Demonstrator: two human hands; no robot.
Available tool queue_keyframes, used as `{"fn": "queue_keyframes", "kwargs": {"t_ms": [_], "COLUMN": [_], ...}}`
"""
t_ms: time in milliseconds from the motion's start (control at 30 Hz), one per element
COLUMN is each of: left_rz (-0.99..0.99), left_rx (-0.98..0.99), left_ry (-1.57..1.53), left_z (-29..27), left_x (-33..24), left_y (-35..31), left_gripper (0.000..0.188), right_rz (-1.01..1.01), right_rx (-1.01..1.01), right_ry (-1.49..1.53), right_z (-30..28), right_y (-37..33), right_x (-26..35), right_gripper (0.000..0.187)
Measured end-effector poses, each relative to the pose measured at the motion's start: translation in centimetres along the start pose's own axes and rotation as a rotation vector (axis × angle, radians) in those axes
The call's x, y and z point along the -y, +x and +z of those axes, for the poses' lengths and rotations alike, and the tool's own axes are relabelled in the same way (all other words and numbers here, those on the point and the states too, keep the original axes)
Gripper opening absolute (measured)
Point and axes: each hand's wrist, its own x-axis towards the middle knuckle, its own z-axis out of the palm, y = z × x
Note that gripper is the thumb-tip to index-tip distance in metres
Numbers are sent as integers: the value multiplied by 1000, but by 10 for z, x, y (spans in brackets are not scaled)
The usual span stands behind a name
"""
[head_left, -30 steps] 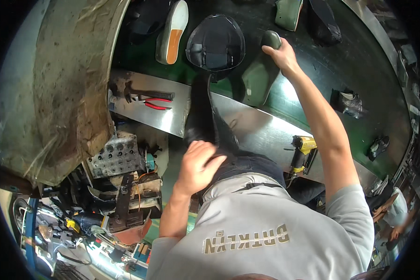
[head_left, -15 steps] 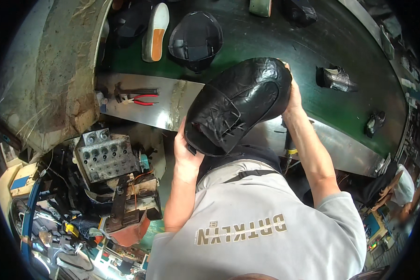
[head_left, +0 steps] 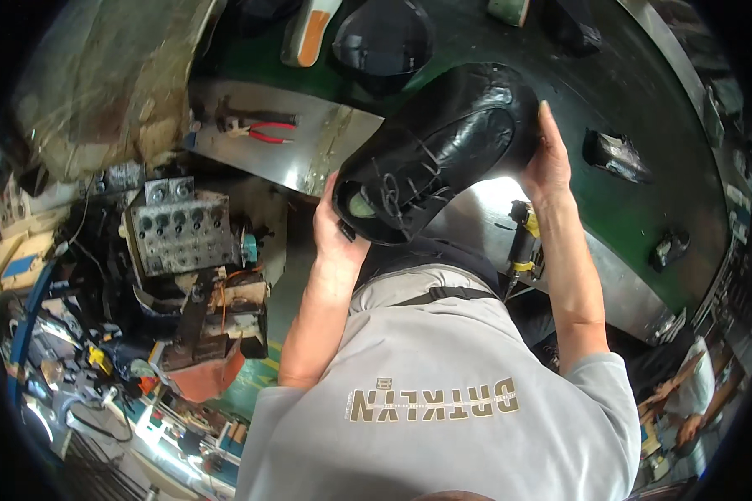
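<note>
A black leather shoe (head_left: 455, 138) with dark laces hangs tilted before me, above the bench edge. Its opening faces down and left, and something pale green shows inside. My left hand (head_left: 334, 224) is closed around the heel end, with part of the fingers hidden behind the shoe. Against the toe end presses my right hand (head_left: 549, 163), its visible fingers fairly straight and its thumb not clearly seen. Both hands bear the shoe between them.
Beyond the metal ledge (head_left: 263, 159) lies a dark green work surface (head_left: 560, 117). A hammer (head_left: 251, 115) and red-handled pliers (head_left: 267, 132) rest on the ledge. Another shoe (head_left: 617, 156) sits right. A knobbed control box (head_left: 180, 234) stands left, a yellow-black tool (head_left: 522, 242) near my right forearm.
The shoe has turned so its laces and opening show more, and it sits slightly higher in view. My right fingers have straightened along the toe. The whole view has shifted.
</note>
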Motion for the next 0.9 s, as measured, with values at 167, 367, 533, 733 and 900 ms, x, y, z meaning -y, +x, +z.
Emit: {"fn": "queue_keyframes", "kwargs": {"t_ms": [167,367,533,733,900], "left_rz": [75,59,-147,-184,379], "left_rx": [-133,-149,153,207,-206], "left_ry": [-44,-29,178,180,742], "left_z": [1,-24,-31,-6,-14], "left_x": [6,14,13,-32,-47], "left_y": [-1,-6,-47,-53,-86], "left_gripper": [23,28,45,34,39], "right_rz": [-78,-116,18,278,348], "right_rx": [-176,-106,27,383,473], "right_ry": [-159,-148,-349,-457,-507], "right_z": [13,9,34,112,173], "right_y": [27,67,60,39,26], "right_x": [-7,-23,-23,-41,-73], "right_gripper": [27,25,26,24,18]}}
